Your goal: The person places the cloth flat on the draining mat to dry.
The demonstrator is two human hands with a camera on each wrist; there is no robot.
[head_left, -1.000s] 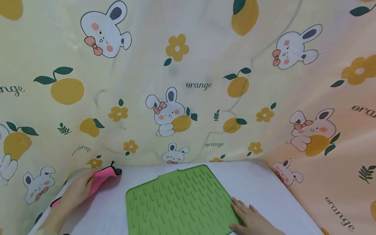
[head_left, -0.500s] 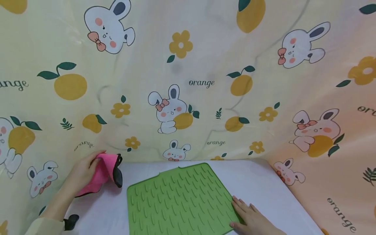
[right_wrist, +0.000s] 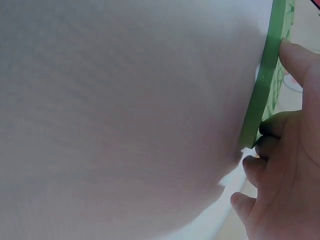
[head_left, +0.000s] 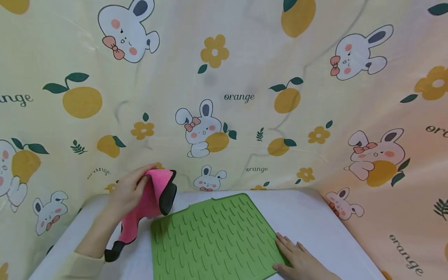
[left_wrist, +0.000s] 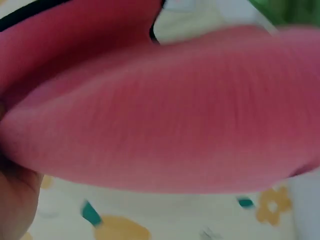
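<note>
My left hand grips a soft pink cloth piece with black edging and black rounded end tabs. It hangs folded above the table, and one tab overlaps the far left corner of a green ridged mat. Pink fabric fills most of the left wrist view, where only part of the left hand shows at the edge. My right hand rests at the mat's right edge with fingers extended. In the right wrist view, fingertips lie along the mat's green rim.
The mat lies on a white tabletop. Behind and at both sides hangs a patterned curtain with rabbits, oranges and flowers, meeting the table's back edge.
My left hand has lifted the pink cloth from the left of the table and carried it rightward, toward the mat's far left corner. The right hand and the mat have stayed in place.
</note>
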